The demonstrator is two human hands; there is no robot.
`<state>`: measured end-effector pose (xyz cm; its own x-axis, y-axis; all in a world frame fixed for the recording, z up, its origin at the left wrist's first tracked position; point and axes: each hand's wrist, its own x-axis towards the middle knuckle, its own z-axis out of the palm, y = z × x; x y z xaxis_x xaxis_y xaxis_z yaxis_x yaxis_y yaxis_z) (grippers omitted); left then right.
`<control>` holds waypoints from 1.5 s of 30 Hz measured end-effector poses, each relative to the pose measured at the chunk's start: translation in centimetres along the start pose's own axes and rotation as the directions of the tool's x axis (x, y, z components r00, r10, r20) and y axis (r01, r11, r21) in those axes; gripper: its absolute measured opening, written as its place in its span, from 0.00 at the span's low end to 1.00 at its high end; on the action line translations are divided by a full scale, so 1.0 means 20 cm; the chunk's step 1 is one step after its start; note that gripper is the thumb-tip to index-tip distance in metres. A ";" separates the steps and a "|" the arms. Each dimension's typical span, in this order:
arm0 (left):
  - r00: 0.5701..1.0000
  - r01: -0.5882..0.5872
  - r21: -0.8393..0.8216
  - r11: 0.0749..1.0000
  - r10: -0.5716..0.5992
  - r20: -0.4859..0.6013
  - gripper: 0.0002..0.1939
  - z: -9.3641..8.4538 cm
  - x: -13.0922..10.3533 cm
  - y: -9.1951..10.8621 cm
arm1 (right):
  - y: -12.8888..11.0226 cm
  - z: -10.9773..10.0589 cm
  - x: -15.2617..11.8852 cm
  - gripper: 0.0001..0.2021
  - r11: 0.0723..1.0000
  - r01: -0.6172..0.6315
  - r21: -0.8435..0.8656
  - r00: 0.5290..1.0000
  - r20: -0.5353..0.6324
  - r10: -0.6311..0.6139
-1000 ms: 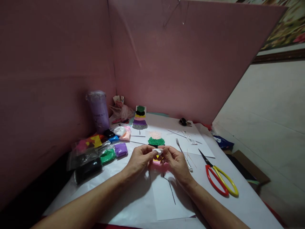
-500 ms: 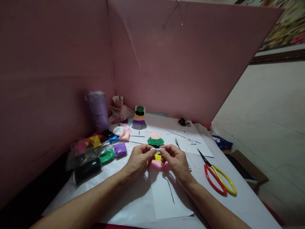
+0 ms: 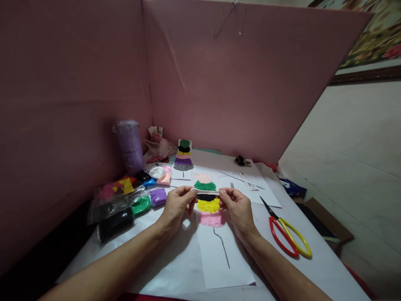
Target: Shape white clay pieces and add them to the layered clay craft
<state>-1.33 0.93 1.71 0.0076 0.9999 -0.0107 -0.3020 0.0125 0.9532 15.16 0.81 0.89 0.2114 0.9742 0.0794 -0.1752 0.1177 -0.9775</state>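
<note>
While both hands (image 3: 175, 207) (image 3: 239, 210) pinch it, a thin white strip (image 3: 207, 192) runs straight.

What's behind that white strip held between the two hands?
A green band shows just above the white strip, a black band just below; whatever lies directly behind is covered.

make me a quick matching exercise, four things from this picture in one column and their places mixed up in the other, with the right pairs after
1. white strip
2. scissors
3. purple tumbler
4. green packet

A. near the pink wall
B. beside the purple packet
C. held between left hand and right hand
D. lying right of the right hand

Pairs: 1-C, 2-D, 3-A, 4-B
</note>
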 end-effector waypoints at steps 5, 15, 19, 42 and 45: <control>0.994 0.060 -0.049 0.997 -0.055 0.094 0.19 0.01 -0.01 0.01 | 0.01 0.00 0.00 0.20 0.999 0.016 -0.034 0.994 0.107 -0.012; 0.975 0.099 -0.036 0.994 -0.089 0.206 0.15 0.02 -0.04 0.00 | 0.01 0.03 -0.07 0.15 0.999 0.054 -0.007 0.929 0.367 -0.048; 0.979 0.054 0.040 0.998 -0.060 0.194 0.12 0.03 -0.03 0.00 | 0.01 0.05 -0.08 0.13 0.997 0.070 -0.034 0.936 0.349 -0.054; 0.998 0.059 0.047 0.997 -0.058 -0.022 0.13 0.04 -0.02 0.01 | -0.03 0.03 -0.04 0.12 0.991 -0.092 0.093 0.992 0.100 0.083; 0.996 0.053 0.051 0.997 -0.048 -0.078 0.12 0.02 -0.01 0.02 | -0.02 0.01 -0.02 0.12 0.988 -0.095 0.125 0.995 0.038 0.091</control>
<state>-0.99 0.79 2.14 -0.0519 0.9954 -0.0803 -0.2517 0.0648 0.9656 14.98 0.44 1.31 0.1575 0.9875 -0.0028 -0.3134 0.0473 -0.9485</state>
